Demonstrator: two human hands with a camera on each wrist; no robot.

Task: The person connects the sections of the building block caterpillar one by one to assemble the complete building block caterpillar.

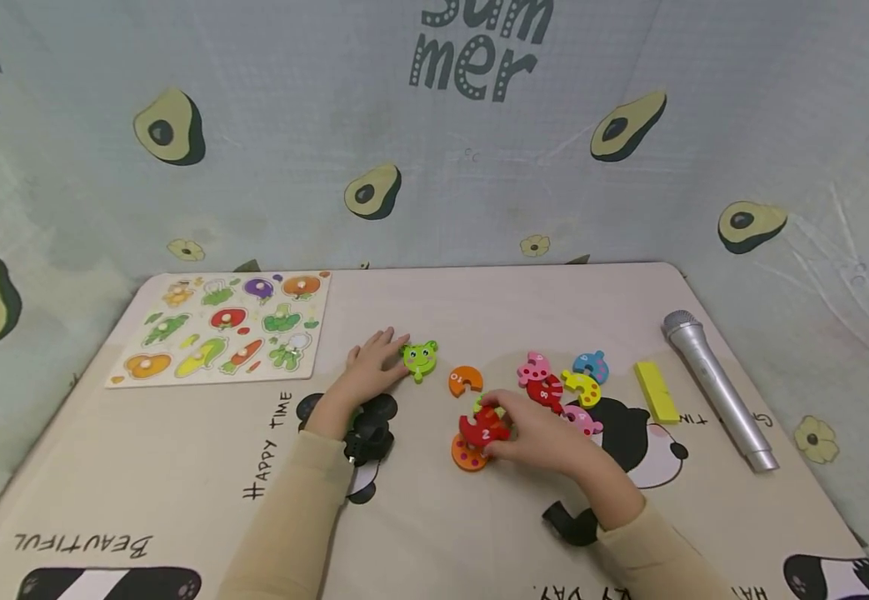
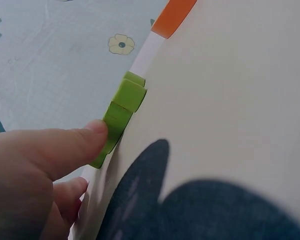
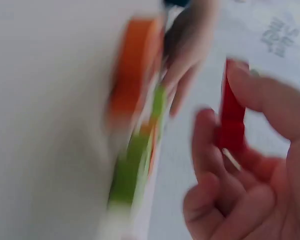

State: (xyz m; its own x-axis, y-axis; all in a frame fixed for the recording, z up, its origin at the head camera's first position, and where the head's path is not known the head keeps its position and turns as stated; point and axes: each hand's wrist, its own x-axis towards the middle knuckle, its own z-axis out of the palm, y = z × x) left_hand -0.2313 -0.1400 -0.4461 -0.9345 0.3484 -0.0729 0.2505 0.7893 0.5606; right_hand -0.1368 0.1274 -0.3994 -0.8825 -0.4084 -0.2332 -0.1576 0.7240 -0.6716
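My right hand [image 1: 542, 433] pinches a red animal-shaped toy piece [image 1: 483, 427] marked 2 between thumb and fingers. In the right wrist view the red piece [image 3: 232, 107] is held up off the table. Below it in the head view lies an orange dotted piece [image 1: 468, 455], with a green piece [image 1: 477, 405] partly hidden behind it. My left hand [image 1: 369, 367] rests on the table beside a green frog-faced piece [image 1: 420, 359]. The left wrist view shows the thumb touching the edge of this green piece [image 2: 121, 107]; the other fingers are mostly hidden there.
An orange arched piece [image 1: 466, 380] lies between the hands. Pink, red, yellow and blue pieces [image 1: 582, 387] cluster right of centre. Further right are a yellow block [image 1: 656, 392] and a silver microphone [image 1: 721, 390]. A vegetable puzzle board [image 1: 217, 375] occupies the back left.
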